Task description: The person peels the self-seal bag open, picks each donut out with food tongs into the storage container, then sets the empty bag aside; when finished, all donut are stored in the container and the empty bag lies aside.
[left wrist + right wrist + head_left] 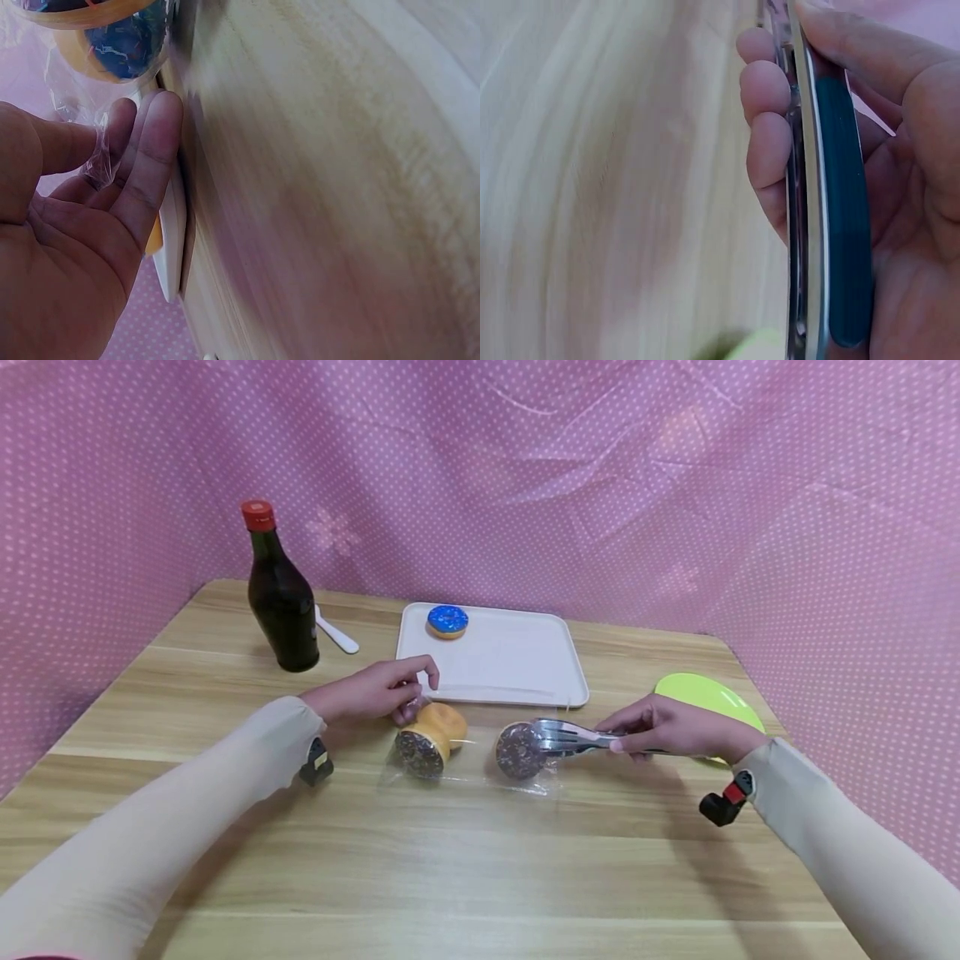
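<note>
A clear plastic bag (pixel 472 764) lies across the middle of the table, and my left hand (pixel 375 691) pinches its left end between thumb and fingers. Inside the bag near that hand are a dark-glazed doughnut (pixel 422 754), tipped on its side, and an orange-brown doughnut (pixel 450 722) beside it. My right hand (pixel 675 727) grips metal tongs (pixel 573 737) round their handles, fingers on one arm and thumb on the other. The tongs' tips overlap another dark-glazed doughnut (pixel 517 752) at the bag's right side. In the right wrist view a dark green grip (pixel 846 217) shows on the tongs.
Behind the bag stands a white tray (pixel 510 656) with a blue-glazed doughnut (pixel 447 621) on it. A dark bottle (pixel 283 602) with a red cap stands at the back left, next to a white spreader (pixel 337 633). Partly behind my right hand lies a lime-green plate (pixel 705 693).
</note>
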A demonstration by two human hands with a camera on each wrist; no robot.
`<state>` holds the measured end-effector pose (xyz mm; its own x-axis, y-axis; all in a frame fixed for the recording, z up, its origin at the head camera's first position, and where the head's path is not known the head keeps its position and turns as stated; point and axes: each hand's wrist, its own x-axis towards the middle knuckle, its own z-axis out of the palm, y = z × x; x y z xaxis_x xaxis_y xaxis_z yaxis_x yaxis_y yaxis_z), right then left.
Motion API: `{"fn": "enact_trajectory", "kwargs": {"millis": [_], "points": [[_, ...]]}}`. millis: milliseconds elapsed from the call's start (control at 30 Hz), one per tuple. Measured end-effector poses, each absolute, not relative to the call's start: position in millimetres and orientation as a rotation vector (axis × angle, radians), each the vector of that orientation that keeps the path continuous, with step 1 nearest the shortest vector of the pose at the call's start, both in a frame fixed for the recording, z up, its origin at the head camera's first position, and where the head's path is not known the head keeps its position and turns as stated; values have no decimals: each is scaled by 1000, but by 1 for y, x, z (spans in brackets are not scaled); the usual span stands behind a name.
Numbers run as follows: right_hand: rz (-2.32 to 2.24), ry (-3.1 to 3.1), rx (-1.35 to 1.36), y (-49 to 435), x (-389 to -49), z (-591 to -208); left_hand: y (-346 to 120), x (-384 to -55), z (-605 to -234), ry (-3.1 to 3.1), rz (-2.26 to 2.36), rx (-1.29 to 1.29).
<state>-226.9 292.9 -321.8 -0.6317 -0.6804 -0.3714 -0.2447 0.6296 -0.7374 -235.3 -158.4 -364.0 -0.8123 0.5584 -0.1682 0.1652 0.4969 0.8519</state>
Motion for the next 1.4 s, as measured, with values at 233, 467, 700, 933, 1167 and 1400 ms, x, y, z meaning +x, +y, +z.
{"fn": "enact_trajectory", "kwargs": {"millis": [233, 467, 700, 933, 1167, 1400], "points": [[-945, 2215, -716, 336, -223, -311, -160, -236, -364, 2313, 1256, 609], [-1004, 2238, -597, 374, -222, -304, -160, -236, -363, 2325, 1232, 612], [-1037, 2363, -536, 385, -236, -298, -159, -239, -366, 2332, 1227, 610], [-991, 2475, -325, 354, -259, -297, -159, -241, -368, 2329, 1228, 612], [-1038, 2447, -279, 304, -292, -304, -158, -239, -366, 2345, 1223, 590], [-1204, 2361, -193, 266, -315, -320, -159, -238, -365, 2353, 1218, 632]]}}
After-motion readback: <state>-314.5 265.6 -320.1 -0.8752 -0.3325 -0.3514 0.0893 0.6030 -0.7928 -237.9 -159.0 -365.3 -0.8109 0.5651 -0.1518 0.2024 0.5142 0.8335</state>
